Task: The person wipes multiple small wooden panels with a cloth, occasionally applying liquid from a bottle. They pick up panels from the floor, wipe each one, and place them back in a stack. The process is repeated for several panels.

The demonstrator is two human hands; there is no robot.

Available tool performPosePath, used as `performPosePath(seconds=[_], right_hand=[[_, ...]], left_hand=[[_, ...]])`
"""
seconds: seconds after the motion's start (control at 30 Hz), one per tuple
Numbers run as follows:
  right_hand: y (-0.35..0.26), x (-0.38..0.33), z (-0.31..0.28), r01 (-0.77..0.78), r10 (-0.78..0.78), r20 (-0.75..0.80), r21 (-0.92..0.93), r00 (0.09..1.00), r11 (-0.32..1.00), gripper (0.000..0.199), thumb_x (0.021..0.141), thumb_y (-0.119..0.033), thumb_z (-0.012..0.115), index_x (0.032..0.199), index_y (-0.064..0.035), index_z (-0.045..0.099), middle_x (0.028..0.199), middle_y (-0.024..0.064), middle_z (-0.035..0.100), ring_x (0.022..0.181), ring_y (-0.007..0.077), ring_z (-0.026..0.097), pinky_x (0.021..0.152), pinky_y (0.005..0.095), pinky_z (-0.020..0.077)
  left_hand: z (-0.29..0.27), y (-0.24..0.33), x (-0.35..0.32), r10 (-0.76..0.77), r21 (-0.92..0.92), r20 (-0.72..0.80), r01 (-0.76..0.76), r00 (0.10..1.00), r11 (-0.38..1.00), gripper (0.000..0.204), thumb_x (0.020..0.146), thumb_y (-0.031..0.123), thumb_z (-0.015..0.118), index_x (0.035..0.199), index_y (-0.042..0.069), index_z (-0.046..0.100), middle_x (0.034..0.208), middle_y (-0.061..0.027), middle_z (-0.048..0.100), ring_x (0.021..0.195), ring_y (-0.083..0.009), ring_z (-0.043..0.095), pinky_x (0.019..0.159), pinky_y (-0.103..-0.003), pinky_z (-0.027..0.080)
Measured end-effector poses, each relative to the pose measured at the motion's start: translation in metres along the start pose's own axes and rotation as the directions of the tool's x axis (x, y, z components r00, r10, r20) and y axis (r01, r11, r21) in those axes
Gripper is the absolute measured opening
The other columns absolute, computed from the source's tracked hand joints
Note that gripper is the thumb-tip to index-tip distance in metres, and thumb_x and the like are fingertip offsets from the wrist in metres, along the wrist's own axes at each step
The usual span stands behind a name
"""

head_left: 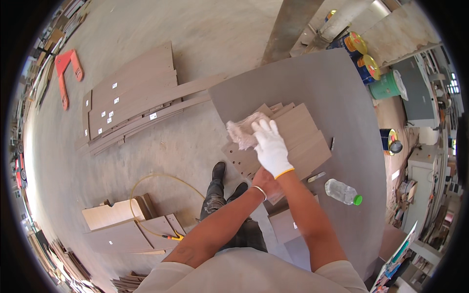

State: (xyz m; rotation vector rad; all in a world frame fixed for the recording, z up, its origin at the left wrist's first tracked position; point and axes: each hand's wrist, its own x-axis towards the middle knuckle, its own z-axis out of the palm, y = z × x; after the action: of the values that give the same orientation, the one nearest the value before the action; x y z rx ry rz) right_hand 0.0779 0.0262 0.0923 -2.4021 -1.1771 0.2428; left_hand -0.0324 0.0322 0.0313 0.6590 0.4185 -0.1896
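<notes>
Matt boards, soft cloth and clear plastic.
We see brown boards [303, 129] with a smooth, matt, wood-like face (laminate or bare timber, we cannot tell), and a large panel [293, 80] with the same dull, even finish. The rag [243, 131] is crumpled, fluffy-looking cloth; the white glove [271, 150] looks like matt knitted fabric. We find glossy, see-through plastic in the bottle [340, 191], shiny yellow lids [358, 44] on the drums [365, 69], and a mottled concrete floor [195, 29].

Mid-frame, my gloved right hand [271, 149] points its fingers [264, 125] toward the top; my bare left hand [265, 180] sits just below, partly hidden.
</notes>
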Motion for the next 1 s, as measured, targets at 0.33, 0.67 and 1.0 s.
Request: performPosePath(seconds=[0.33, 0.67, 1.0], right_hand=[[0.076, -0.006, -0.010, -0.140, 0.040, -0.313, -0.303, 0.949, 0.943, 0.050, 0.083, -0.012, 0.072, 0.130, 0.0017, 0.060, 0.136, 0.0179, 0.058, 0.129, 0.0430, 0.049, 0.110, 0.0489, 0.0458], [0.088, 0.018, -0.012, -0.402, 0.313, -0.456, -0.111, 0.833, 0.909, 0.048, 0.083, -0.017, 0.078, 0.126, -0.0011, 0.063, 0.132, 0.0161, 0.057, 0.126, 0.0391, 0.050, 0.107, 0.0459, 0.0469], [0.074, 0.043, -0.014, -0.523, 0.493, -0.439, 0.061, 0.751, 0.850, 0.049, 0.085, -0.016, 0.073, 0.132, -0.0031, 0.064, 0.140, 0.0146, 0.059, 0.135, 0.0418, 0.047, 0.110, 0.0445, 0.0468]], left_hand=[[0.022, 0.028, -0.017, -0.115, 0.798, 0.137, -0.179, 0.984, -0.575, 0.075, 0.104, 0.043, 0.045, 0.162, -0.003, 0.033, 0.173, -0.0212, 0.024, 0.163, -0.0369, 0.014, 0.131, -0.059, 0.006], [0.012, 0.018, -0.017, 0.087, 0.786, 0.322, -0.215, 0.943, -0.580, 0.076, 0.103, 0.044, 0.045, 0.160, -0.005, 0.034, 0.171, -0.0262, 0.024, 0.162, -0.0410, 0.014, 0.129, -0.064, 0.006], [0.005, 0.017, -0.015, 0.057, 0.706, 0.270, -0.157, 0.961, -0.691, 0.080, 0.101, 0.045, 0.048, 0.161, -0.006, 0.032, 0.172, -0.0277, 0.021, 0.161, -0.0448, 0.011, 0.129, -0.064, 0.005]])
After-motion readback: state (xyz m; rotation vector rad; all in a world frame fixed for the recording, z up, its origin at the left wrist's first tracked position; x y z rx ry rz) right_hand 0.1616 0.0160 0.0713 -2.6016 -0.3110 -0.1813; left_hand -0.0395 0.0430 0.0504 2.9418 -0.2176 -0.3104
